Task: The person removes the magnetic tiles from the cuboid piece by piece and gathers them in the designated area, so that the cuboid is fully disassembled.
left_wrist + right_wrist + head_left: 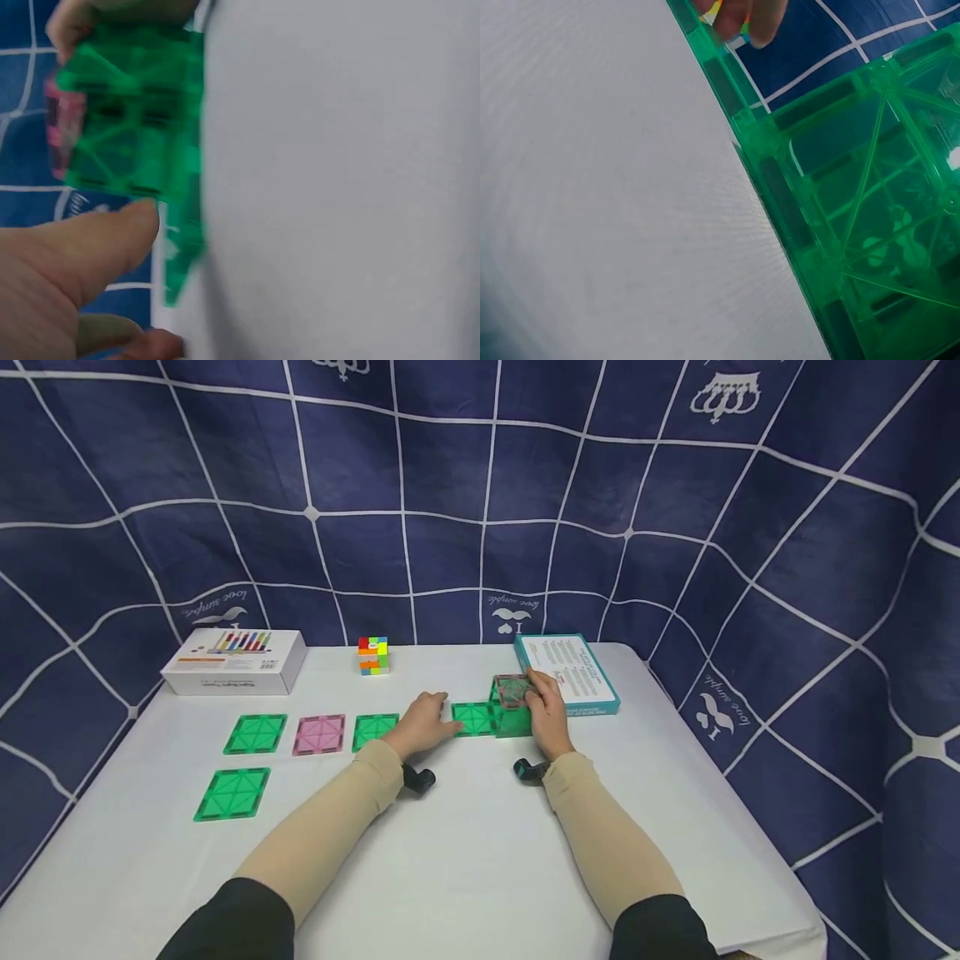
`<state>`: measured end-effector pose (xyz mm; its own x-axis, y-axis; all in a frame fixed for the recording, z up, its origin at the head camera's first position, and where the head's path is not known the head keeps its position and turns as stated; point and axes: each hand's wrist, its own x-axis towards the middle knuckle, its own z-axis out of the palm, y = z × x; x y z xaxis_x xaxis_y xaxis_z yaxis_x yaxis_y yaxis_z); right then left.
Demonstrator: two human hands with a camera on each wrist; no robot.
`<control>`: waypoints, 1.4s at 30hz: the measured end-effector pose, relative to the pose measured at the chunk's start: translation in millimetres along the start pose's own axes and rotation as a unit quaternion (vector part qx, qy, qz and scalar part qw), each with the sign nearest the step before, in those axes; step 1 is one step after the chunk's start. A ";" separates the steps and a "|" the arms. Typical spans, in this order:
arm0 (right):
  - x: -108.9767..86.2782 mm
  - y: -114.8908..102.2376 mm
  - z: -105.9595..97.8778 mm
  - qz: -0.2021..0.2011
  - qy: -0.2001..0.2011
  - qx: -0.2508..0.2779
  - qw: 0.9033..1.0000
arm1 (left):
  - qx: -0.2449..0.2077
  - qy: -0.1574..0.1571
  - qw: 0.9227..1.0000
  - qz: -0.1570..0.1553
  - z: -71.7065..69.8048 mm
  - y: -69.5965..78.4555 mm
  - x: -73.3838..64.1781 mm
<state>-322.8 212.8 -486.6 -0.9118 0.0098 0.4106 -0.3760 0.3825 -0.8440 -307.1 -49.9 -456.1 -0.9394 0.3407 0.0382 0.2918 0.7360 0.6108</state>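
A small box shape built of clear green magnetic tiles [513, 723] stands on the right half of the table, with a pink magnetic tile [512, 691] at its top. My right hand [551, 714] grips this structure from its right side, fingers at the upper edge. A flat green tile [472, 719] adjoins the structure's left side. My left hand [422, 725] is beside that flat tile, fingers and thumb spread, holding nothing. In the left wrist view its thumb [120, 236] overlaps the lower edge of the blurred green structure [124, 142]. Green panels [900, 217] fill the right wrist view's right side.
Left of my hands lie a green tile [255, 734], a pink tile [318, 735], another green tile [373, 729] and a nearer green one [232, 793]. Behind stand a white box [232, 662], a puzzle cube [372, 656] and a teal-edged box [570, 672].
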 end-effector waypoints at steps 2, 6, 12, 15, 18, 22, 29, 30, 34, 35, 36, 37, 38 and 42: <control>-0.3 -1.2 -0.4 -0.003 0.004 0.001 1.000 | 0.011 -0.004 1.000 -0.008 4.0 0.1 3.4; -0.1 -2.5 -2.7 -0.005 0.011 -0.001 1.000 | 0.042 -0.018 0.999 -0.006 7.7 3.5 9.9; -0.2 -2.9 -3.3 0.006 0.004 -0.005 1.000 | 0.071 -0.035 0.997 -0.024 8.5 8.3 15.3; 0.1 -2.4 -2.3 0.005 0.003 -0.008 1.000 | 0.070 -0.042 0.996 -0.029 7.8 8.6 15.3; 0.7 -2.4 -1.2 -0.004 0.003 -0.009 1.000 | 0.060 -0.042 0.997 -0.030 6.6 7.9 14.9; 1.0 -2.1 0.1 -0.013 0.000 -0.011 1.000 | 0.042 -0.037 0.998 -0.033 4.8 6.3 15.5; -0.3 -4.3 1.5 -0.023 0.001 -0.014 1.000 | 0.001 -0.040 0.998 -0.041 5.0 3.9 17.3; -0.5 -4.4 1.6 -0.023 0.002 -0.015 1.000 | -0.004 -0.036 0.999 -0.038 5.4 3.4 17.4; -1.3 -3.7 1.7 -0.014 0.002 -0.018 1.000 | -0.024 -0.003 0.999 -0.022 8.0 0.4 17.3; -1.1 -3.4 1.6 -0.013 0.002 -0.018 1.000 | -0.030 0.006 0.999 -0.017 8.8 -0.1 17.4; -1.1 -3.1 1.6 -0.012 0.002 -0.018 1.000 | -0.034 0.015 0.999 -0.012 9.5 -0.8 17.1; -0.9 -2.6 1.5 -0.012 0.002 -0.018 1.000 | -0.040 0.024 0.999 -0.006 10.2 -1.6 16.8; -0.9 -2.4 1.5 -0.013 0.002 -0.017 1.000 | -0.046 0.033 0.998 -0.001 10.8 -2.3 16.5; -0.2 -1.4 1.8 -0.018 0.002 -0.017 1.000 | -0.091 0.067 0.994 0.010 11.4 -2.9 14.5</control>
<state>-322.4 210.5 -486.1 -0.8967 -0.0012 0.4426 -0.4033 0.4144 -0.8159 -319.6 -40.5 -466.3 -0.9527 0.2642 0.1503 0.2855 0.6078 0.7410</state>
